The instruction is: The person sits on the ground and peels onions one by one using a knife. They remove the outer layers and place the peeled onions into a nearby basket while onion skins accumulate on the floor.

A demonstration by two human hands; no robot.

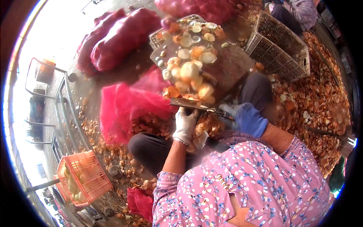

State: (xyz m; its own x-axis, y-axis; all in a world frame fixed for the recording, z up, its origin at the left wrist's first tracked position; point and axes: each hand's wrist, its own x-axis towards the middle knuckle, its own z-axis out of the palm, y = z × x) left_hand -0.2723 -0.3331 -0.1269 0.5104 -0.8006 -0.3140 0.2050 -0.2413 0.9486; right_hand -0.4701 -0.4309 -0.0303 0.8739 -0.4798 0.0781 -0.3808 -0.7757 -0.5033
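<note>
My right hand (247, 118), in a blue glove, is closed round the handle of a broad-bladed knife (191, 103). The blade points left and lies across the top of my left hand (185, 125), which wears a white glove. The left fingers are curled up behind the blade, and whatever they hold is hidden there. Just beyond the knife, peeled and part-peeled onions (190, 71) are heaped on a flat board (230, 68), with cut onion ends scattered among them. Loose brown onion skins (210, 124) lie below the blade, between my knees.
Full red mesh sacks (124, 39) lie at the far left, nearer an empty-looking pink mesh bag (128, 109). A plastic crate (280, 47) stands far right, by another person (298, 13). An orange crate of onions (85, 178) sits left, near a metal cart frame (62, 102). Skins litter the floor.
</note>
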